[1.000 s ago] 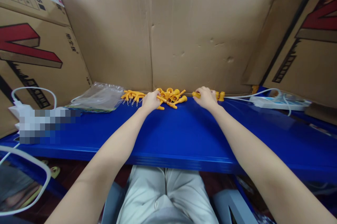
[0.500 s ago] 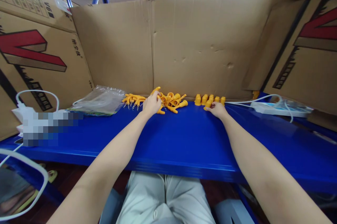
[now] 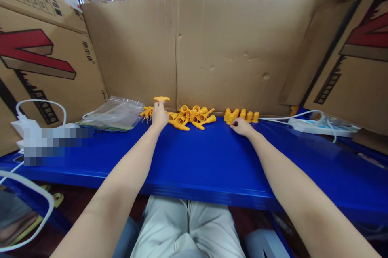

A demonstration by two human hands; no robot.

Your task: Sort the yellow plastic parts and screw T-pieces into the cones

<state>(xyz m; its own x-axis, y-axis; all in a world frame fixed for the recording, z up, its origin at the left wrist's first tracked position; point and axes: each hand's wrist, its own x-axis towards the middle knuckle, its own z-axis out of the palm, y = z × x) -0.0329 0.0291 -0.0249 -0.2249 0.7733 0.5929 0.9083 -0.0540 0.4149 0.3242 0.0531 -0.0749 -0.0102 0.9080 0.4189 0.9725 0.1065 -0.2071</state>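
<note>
My left hand (image 3: 160, 116) is closed around a yellow corkscrew, its T-shaped handle (image 3: 161, 99) showing above the fingers; its lower part is hidden by the hand. Left of that hand lie several yellow corkscrews (image 3: 147, 112) with dark metal spirals. To its right is a heap of yellow corkscrew parts (image 3: 188, 116), some with hollow cup ends facing me. My right hand (image 3: 242, 127) has its fingertips closed on a yellow cap (image 3: 230, 118) in front of a row of similar upright caps (image 3: 243, 113).
A blue shelf (image 3: 200, 157) serves as the work surface, with a cardboard wall (image 3: 230, 52) behind it. Clear plastic bags (image 3: 117, 112) lie at the left, near a white charger (image 3: 28, 129). A white power strip (image 3: 325, 126) and cables are at the right.
My left hand has moved left from the heap, bringing up a corkscrew whose handle now shows above the fingers. My right hand and the front cap have shifted left along the row.
</note>
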